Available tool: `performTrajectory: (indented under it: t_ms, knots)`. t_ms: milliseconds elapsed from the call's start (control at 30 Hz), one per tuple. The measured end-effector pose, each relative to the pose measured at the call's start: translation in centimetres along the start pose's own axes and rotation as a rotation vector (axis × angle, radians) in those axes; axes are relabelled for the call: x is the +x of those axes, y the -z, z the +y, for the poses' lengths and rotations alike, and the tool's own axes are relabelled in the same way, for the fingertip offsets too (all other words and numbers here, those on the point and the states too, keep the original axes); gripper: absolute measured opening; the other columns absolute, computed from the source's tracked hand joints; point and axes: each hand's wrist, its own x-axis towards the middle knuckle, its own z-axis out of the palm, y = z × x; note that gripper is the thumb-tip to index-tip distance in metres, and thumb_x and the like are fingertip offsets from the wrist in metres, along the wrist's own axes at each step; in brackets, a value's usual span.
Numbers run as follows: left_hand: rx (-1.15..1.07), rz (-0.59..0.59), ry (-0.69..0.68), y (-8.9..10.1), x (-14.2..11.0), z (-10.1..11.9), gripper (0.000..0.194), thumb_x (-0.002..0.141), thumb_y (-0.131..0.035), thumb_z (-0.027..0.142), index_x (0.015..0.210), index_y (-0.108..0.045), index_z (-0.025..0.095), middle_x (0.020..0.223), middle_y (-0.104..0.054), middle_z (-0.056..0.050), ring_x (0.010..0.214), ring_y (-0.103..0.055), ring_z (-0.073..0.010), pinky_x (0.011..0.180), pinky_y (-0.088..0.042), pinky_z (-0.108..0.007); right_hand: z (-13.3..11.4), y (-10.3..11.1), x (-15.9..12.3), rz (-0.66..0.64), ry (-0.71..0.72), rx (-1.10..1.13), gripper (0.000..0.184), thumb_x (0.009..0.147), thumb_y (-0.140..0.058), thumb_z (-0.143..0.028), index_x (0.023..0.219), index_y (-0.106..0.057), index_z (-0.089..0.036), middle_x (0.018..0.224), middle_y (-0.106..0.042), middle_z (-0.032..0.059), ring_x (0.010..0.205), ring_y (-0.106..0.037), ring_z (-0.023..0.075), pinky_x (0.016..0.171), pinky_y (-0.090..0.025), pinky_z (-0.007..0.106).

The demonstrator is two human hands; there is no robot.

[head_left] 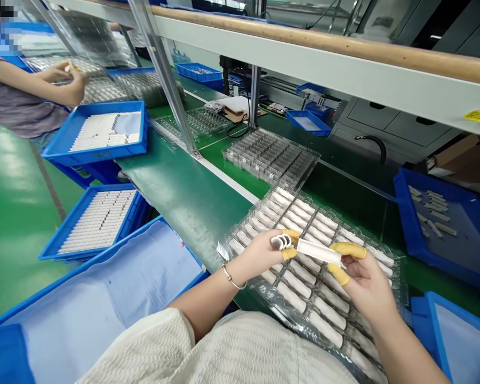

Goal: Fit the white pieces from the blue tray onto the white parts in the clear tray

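Observation:
Yellow finger covers sit on the fingertips of both hands. My right hand (366,274) pinches one end of a slim white tube-like piece (320,253), thumb below and fingers above. Curled closed, my left hand (268,249) holds a few more white pieces (282,242), whose rounded ends show between its fingers. The left fingertips are close to the far end of the right hand's piece; whether they touch it I cannot tell. Beneath both hands lies a clear plastic tray (272,298) with rows of similar white pieces (294,296) in its compartments.
Stacked clear trays (272,154) stand behind on the green bench (176,192). A blue bin (408,234) with loose white pieces is at right. Blue trays (92,266) line the left. A metal post (164,74) rises ahead under a shelf. Another person's arm (32,80) is at upper left.

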Motion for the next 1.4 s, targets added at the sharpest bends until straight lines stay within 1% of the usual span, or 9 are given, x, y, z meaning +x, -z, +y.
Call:
performTrajectory:
  t_ms: [167,400,500,767,933,1133,1200,1333,1400]
  knots:
    - [0.01,0.004,-0.027,1.0,-0.8,-0.4,0.027,0.077,-0.073,0.026,0.103,-0.072,0.017,0.099,-0.073,-0.006,0.093,-0.066,-0.022,0.083,-0.051,-0.032,-0.5,-1.2,0.6,-0.035,-0.012,0.038,0.024,0.088,-0.067,-0.023,0.111,-0.061,-0.027,0.108,-0.064,0.0065,0.097,-0.063,0.0197,0.081,-0.054,0.03]
    - [-0.061,0.022,-0.088,2.4,-1.8,-0.9,0.031,0.076,-0.073,0.025,0.107,-0.071,0.019,0.103,-0.071,-0.006,0.094,-0.066,-0.021,0.082,-0.051,-0.03,0.2,-2.2,0.8,-0.116,0.006,-0.039,0.024,0.089,-0.066,-0.023,0.112,-0.061,-0.029,0.112,-0.062,0.007,0.108,-0.06,0.0228,0.09,-0.052,0.036]
    - [-0.083,0.032,-0.102,2.9,-1.8,-1.5,0.033,0.076,-0.072,0.023,0.109,-0.07,0.019,0.104,-0.07,-0.006,0.092,-0.065,-0.0202,0.08,-0.051,-0.029,0.1,-2.9,1.2,-0.161,-0.097,-0.035,0.023,0.089,-0.067,-0.03,0.111,-0.061,-0.029,0.111,-0.062,0.0069,0.102,-0.061,0.0222,0.087,-0.053,0.036]
    - [0.317,0.191,-0.267,4.7,-1.7,-3.2,0.011,0.077,-0.067,0.017,0.088,-0.067,0.019,0.086,-0.067,-0.004,0.081,-0.062,-0.0188,0.076,-0.048,-0.031,-1.6,-6.0,3.8,-0.58,-0.609,0.225,0.042,0.082,-0.068,-0.057,0.106,-0.067,-0.022,0.091,-0.067,0.006,0.083,-0.064,0.0219,0.081,-0.055,0.038]
    - [0.565,0.222,-0.363,6.1,-1.8,-3.1,0.017,0.078,-0.06,0.011,0.09,-0.067,0.02,0.08,-0.066,-0.003,0.078,-0.059,-0.019,0.076,-0.047,-0.032,-0.5,-7.6,6.5,-0.728,-0.65,0.313,0.031,0.083,-0.07,-0.051,0.091,-0.071,-0.021,0.089,-0.068,0.0059,0.084,-0.063,0.0202,0.082,-0.051,0.036]
    - [0.645,0.299,-0.397,7.4,-1.7,-2.9,0.016,0.08,-0.059,0.012,0.092,-0.067,0.02,0.088,-0.069,-0.005,0.085,-0.061,-0.0211,0.082,-0.049,-0.037,-0.2,-9.0,8.8,-0.873,-0.564,0.257,0.03,0.083,-0.07,-0.046,0.096,-0.07,-0.019,0.09,-0.068,0.0028,0.081,-0.061,0.017,0.076,-0.049,0.031]
    - [0.642,0.337,-0.361,7.9,-1.5,-3.1,0.018,0.084,-0.059,0.016,0.099,-0.068,0.02,0.092,-0.07,-0.006,0.088,-0.062,-0.0219,0.084,-0.05,-0.038,0.1,-9.2,10.1,-0.838,-0.472,0.071,0.03,0.084,-0.067,-0.046,0.098,-0.07,-0.019,0.089,-0.069,0.0025,0.079,-0.062,0.0177,0.072,-0.05,0.03]
    - [0.51,0.465,-0.249,8.9,-1.2,-3.7,0.025,0.087,-0.062,0.023,0.112,-0.067,0.022,0.108,-0.072,-0.007,0.101,-0.065,-0.0235,0.092,-0.05,-0.041,2.2,-9.0,14.0,-0.503,-0.336,-0.578,0.034,0.087,-0.059,-0.044,0.11,-0.068,-0.021,0.105,-0.07,0.0054,0.09,-0.063,0.0222,0.077,-0.049,0.033]
    - [0.371,0.502,-0.203,9.2,-1.2,-3.9,0.029,0.085,-0.065,0.024,0.114,-0.066,0.023,0.115,-0.071,-0.006,0.107,-0.065,-0.023,0.096,-0.05,-0.04,3.5,-9.1,15.8,-0.406,-0.307,-0.76,0.033,0.085,-0.06,-0.04,0.109,-0.069,-0.019,0.111,-0.067,0.0097,0.101,-0.06,0.0285,0.083,-0.046,0.039]
